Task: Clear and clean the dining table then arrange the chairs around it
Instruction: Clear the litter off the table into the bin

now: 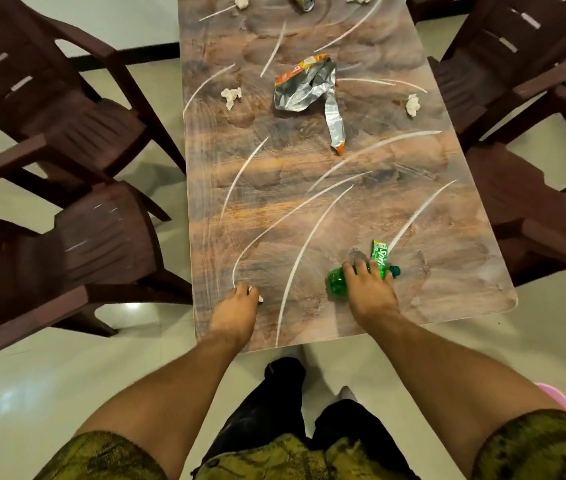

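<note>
Near the table's (274, 202) front-left edge, the left hand (238, 304) curls over a small white scrap (259, 297), perhaps crumpled tissue. To its right, the right hand (370, 289) grasps a green bottle (336, 284) lying sideways on the tabletop.

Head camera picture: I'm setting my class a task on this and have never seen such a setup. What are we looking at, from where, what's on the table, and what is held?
There is no machine: the grips are a person's two bare hands. The single camera sits on their head, looking forward and down, so the arms reach in from the bottom. The right grip holds a green Sprite bottle lying on its side on the dining table. The left grip pinches a small white scrap, probably tissue, near the table's left edge. Farther away lie a torn silver snack packet, crumpled tissues and a can at the far end. Along both sides stand brown plastic chairs.
</note>
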